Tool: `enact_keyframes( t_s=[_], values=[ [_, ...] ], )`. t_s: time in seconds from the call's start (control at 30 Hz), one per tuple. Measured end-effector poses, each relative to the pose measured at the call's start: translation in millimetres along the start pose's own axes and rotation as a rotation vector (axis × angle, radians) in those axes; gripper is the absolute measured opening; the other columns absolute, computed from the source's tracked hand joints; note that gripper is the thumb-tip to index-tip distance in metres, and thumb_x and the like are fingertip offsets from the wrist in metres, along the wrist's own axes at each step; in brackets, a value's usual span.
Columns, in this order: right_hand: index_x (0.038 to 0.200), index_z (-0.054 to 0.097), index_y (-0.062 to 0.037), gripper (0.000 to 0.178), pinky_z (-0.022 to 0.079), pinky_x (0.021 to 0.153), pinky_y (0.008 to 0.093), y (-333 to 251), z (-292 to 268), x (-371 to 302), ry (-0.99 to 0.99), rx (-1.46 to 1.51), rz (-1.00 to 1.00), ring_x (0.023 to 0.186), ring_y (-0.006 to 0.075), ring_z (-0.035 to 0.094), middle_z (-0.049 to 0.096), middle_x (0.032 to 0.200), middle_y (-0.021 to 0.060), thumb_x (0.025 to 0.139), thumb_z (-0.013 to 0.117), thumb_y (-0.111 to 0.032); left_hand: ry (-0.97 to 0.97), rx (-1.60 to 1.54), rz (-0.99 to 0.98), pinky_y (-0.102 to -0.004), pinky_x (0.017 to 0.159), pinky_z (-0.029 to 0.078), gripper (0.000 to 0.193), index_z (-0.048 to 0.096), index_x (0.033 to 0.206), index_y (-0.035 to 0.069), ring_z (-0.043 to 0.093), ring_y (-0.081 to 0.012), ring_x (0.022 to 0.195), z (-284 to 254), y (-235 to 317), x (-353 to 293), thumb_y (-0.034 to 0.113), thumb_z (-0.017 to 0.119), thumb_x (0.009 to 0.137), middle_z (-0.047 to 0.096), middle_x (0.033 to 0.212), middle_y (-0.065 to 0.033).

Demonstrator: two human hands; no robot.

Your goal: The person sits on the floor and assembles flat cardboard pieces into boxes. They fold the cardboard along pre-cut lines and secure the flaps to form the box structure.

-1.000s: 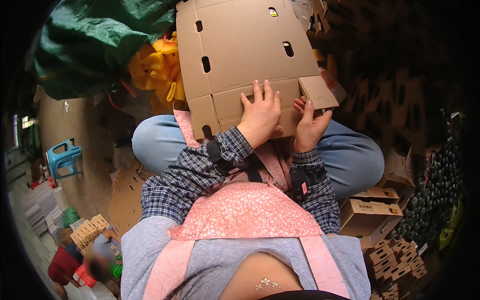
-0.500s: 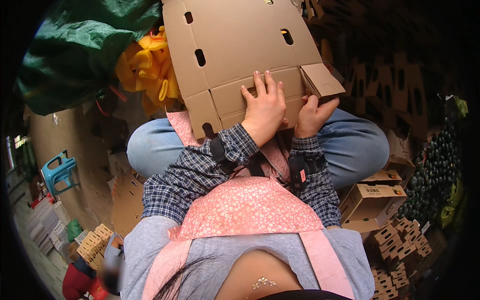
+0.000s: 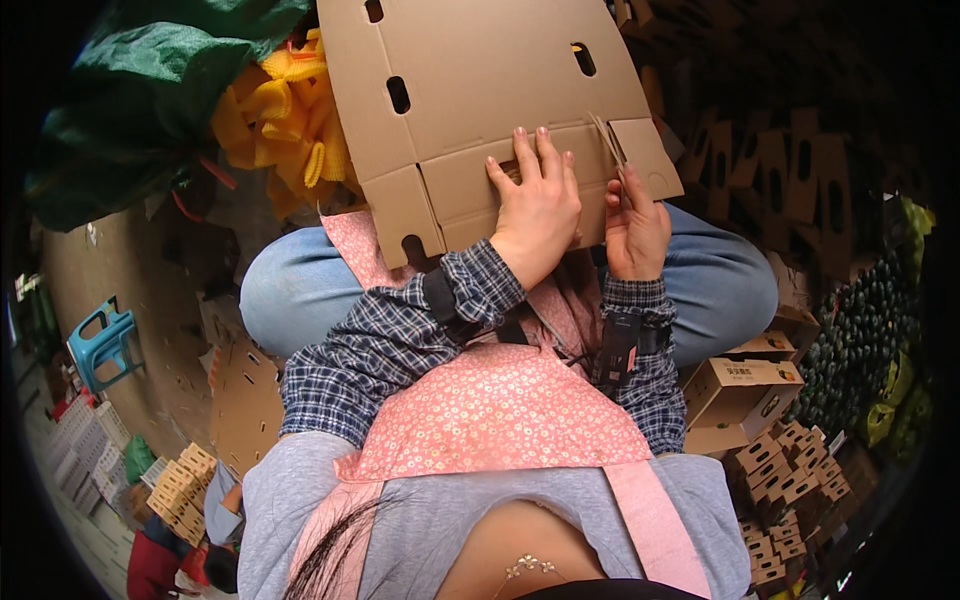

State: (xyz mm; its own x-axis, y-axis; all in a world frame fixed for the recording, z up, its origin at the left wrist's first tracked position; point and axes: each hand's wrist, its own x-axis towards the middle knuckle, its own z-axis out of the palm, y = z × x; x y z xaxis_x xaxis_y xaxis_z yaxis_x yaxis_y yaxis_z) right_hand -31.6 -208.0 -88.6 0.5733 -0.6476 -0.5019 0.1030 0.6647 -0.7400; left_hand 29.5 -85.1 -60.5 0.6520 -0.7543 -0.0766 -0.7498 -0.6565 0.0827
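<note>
A flat brown cardboard box blank [image 3: 480, 75] with oval slots lies over my lap. My left hand [image 3: 540, 205] rests on its near panel with the fingers stretched out, partly covering a slot. At the panel's right end, my right hand [image 3: 638, 228] is turned palm up and pinches a thin cardboard flap [image 3: 608, 142], seen almost edge-on. Just right of that flap lies a flat corner piece [image 3: 645, 155] of the cardboard. The fold beneath my right fingers is partly hidden.
Yellow foam netting [image 3: 290, 125] and a green sack [image 3: 150, 110] are at the left, with a blue stool [image 3: 103, 343] lower down. Folded cartons [image 3: 800, 190], an open box [image 3: 740, 390] and a pile of dark green round produce [image 3: 865, 330] are on the right. Another person's sleeve [image 3: 222, 500] shows lower left.
My right hand has turned palm upward at the corner. The flap there now stands edge-on in its fingers, and the corner piece lies flatter. My left hand stays on the panel.
</note>
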Motion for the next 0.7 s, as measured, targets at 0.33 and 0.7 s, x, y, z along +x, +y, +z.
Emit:
enact_keyframes(
  t_s=[0.33, 0.7],
  values=[
    [0.097, 0.06, -0.0025, 0.016, 0.05, 0.06, 0.0233, -5, 3, 5, 0.076, 0.054, 0.075, 0.072, 0.0138, 0.062, 0.065, 0.088, 0.0047, 0.089, 0.065, -0.015, -0.028, -0.029, -0.006, -0.066, 0.09, 0.041, 0.089, 0.045, 0.134, 0.0, 0.029, -0.0483, 0.131, 1, -2, 1, 0.046, 0.077, 0.065, 0.033, 0.141, -0.0282],
    [0.089, 0.061, 0.0026, 0.009, 0.054, 0.059, 0.0201, -6, 8, 13, 0.15, -0.059, 0.164, 0.073, 0.0173, 0.065, 0.065, 0.083, 0.009, 0.082, 0.068, 0.001, -0.022, -0.069, -0.047, -0.0667, 0.093, 0.037, 0.088, 0.045, 0.134, 0.003, 0.029, -0.0459, 0.133, 2, -2, 0, 0.045, 0.078, 0.064, 0.034, 0.141, -0.026]
  ],
)
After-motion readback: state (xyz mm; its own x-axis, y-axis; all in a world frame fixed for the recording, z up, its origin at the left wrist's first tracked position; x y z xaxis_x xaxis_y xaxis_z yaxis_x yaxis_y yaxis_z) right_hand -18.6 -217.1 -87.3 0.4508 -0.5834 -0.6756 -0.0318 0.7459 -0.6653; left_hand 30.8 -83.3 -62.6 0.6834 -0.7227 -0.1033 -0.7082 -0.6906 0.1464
